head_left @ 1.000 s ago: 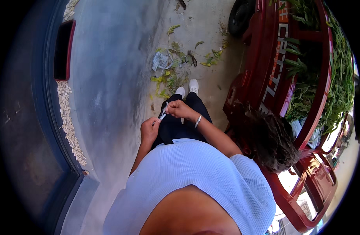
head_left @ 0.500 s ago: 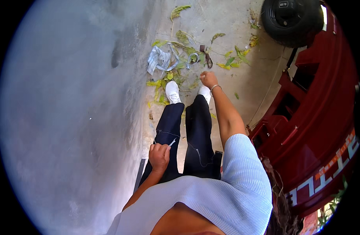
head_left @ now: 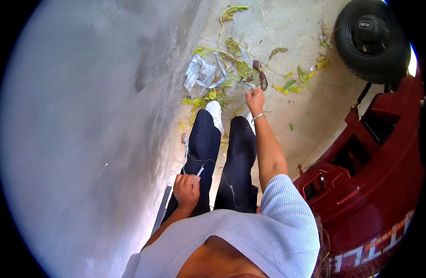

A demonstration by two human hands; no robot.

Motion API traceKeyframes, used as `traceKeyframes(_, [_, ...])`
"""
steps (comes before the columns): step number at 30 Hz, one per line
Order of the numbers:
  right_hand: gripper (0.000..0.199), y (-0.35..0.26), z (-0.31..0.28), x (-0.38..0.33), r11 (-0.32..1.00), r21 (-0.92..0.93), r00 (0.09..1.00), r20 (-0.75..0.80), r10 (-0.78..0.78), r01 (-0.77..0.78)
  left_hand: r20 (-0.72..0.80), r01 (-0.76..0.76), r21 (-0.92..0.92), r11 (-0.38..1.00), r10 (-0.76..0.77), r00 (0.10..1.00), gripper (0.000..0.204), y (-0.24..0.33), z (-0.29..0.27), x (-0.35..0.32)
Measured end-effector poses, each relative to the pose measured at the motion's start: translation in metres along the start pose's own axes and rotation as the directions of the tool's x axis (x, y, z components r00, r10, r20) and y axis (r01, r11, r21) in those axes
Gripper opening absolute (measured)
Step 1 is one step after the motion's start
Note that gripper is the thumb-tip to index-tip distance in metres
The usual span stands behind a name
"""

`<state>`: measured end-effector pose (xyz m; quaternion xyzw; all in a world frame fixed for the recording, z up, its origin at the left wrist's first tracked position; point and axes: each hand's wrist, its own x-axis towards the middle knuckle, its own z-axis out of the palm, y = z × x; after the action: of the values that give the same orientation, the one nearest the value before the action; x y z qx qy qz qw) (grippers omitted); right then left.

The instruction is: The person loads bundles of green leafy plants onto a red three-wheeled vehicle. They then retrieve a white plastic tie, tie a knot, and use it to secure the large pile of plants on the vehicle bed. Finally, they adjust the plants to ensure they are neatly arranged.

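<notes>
The right hand (head_left: pixel 255 98) reaches down to the leaf litter (head_left: pixel 231 76) on the concrete floor (head_left: pixel 292 120), grip pinching a stem. The left hand (head_left: pixel 186 191) is fisted around a small white stick (head_left: pixel 199 171) at the thigh.

You wear a pale blue ribbed short-sleeved top (head_left: pixel 278 222); dark navy trousers (head_left: pixel 222 157); white shoes (head_left: pixel 215 111); a thin silver bracelet (head_left: pixel 258 117) circles your right wrist.

Right hand (head_left: pixel 255 98): stretched down to the leaf litter (head_left: pixel 236 74), fingers at a thin stem just beside the white shoe (head_left: pixel 215 111).
Left hand (head_left: pixel 187 190): closed on a small white strip (head_left: pixel 199 172), against the thigh, well apart from the shoe.
Crumpled paper (head_left: pixel 199 73): among leaves beyond the shoe.
Black wheel (head_left: pixel 370 39): far right of the shoe.
</notes>
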<state>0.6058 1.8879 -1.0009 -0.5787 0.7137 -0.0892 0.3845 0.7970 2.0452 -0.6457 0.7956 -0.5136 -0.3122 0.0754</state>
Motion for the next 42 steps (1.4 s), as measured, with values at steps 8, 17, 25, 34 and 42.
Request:
traceKeyframes(8, [0.033,-0.226,-0.282,-0.203,0.925,0.347,0.982,0.047,-0.184,0.157,0.543,0.665,-0.742,0.085,-0.505,0.671,0.026,-0.001,-0.030,-0.025])
traceKeyframes(17, [0.028,-0.377,-0.460,-0.351,0.701,0.262,0.745,-0.141,-0.652,0.663,0.485,0.600,-0.754,-0.268,0.390,0.783,0.033,0.229,-0.243,-0.008])
traceKeyframes(25, [0.004,-0.410,-0.547,-0.385,0.512,0.789,0.940,-0.274,-0.201,0.339,0.166,0.113,-0.985,0.129,0.556,0.814,0.022,0.308,-0.351,-0.059])
traceKeyframes(34, [0.023,-0.476,-0.631,-0.397,0.553,0.149,0.543,-0.511,-0.666,0.820,-0.010,-0.384,-0.842,0.379,0.700,0.714,0.015,0.337,-0.371,-0.095])
traceKeyframes(42, [0.007,-0.468,-0.623,-0.397,0.618,0.232,0.647,-0.441,-0.622,0.751,-0.140,-0.680,-0.548,0.486,0.749,0.648,0.025,0.332,-0.382,-0.097])
